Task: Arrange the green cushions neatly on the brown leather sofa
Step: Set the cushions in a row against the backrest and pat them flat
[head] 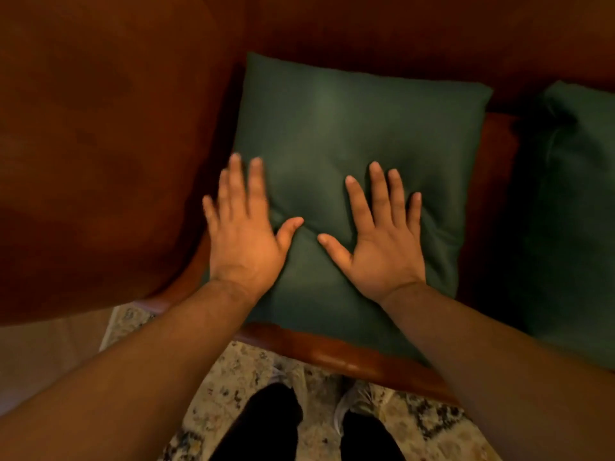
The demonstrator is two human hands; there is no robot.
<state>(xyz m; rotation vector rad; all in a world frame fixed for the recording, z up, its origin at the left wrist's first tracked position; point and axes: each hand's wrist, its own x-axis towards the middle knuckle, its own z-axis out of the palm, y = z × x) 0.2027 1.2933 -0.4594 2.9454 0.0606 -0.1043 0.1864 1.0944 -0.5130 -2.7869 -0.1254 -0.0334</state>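
A green cushion (349, 128) lies flat on the seat of the brown leather sofa (492, 194), next to the big rounded armrest (93, 144) on the left. My left hand (243, 231) rests palm down on the cushion's left edge, fingers spread and slightly blurred. My right hand (382, 241) presses flat on the cushion's middle, fingers apart, and the fabric creases between the two thumbs. Neither hand grips anything. A second green cushion (579, 211) lies on the seat at the right, cut off by the frame edge.
The sofa's backrest (399, 31) runs along the top. A strip of bare seat separates the two cushions. Below the sofa's front edge (332, 354) is a speckled stone floor (239, 371), where my dark-trousered legs and pale shoes stand.
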